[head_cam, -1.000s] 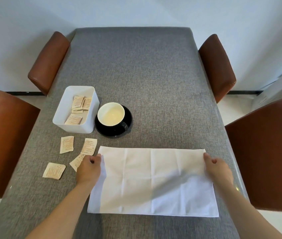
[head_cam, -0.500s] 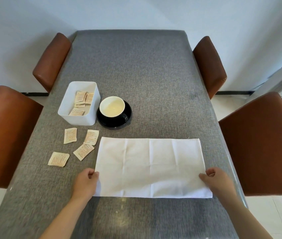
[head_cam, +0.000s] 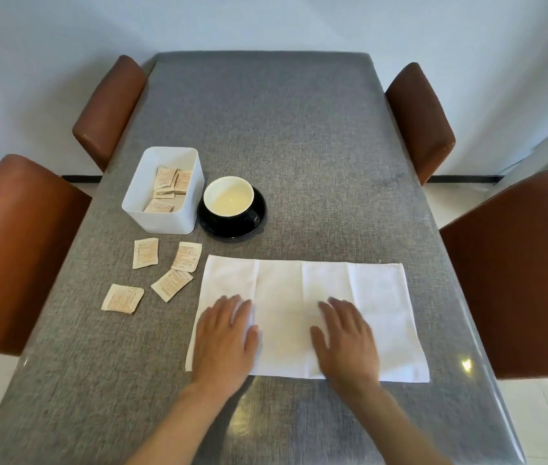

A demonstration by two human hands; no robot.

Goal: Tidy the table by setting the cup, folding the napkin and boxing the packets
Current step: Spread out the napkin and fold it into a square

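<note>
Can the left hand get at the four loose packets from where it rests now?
Probably yes: the left hand lies flat on the napkin, and the loose packets lie on bare table just to its left with nothing between.

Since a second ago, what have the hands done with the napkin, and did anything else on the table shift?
The far edge was drawn toward the person, folding the napkin in half. Both hands then let go of the corners: the left hand and right hand now lie flat on it, palms down. The cup on its saucer, the box and the four loose packets kept their places.
</note>
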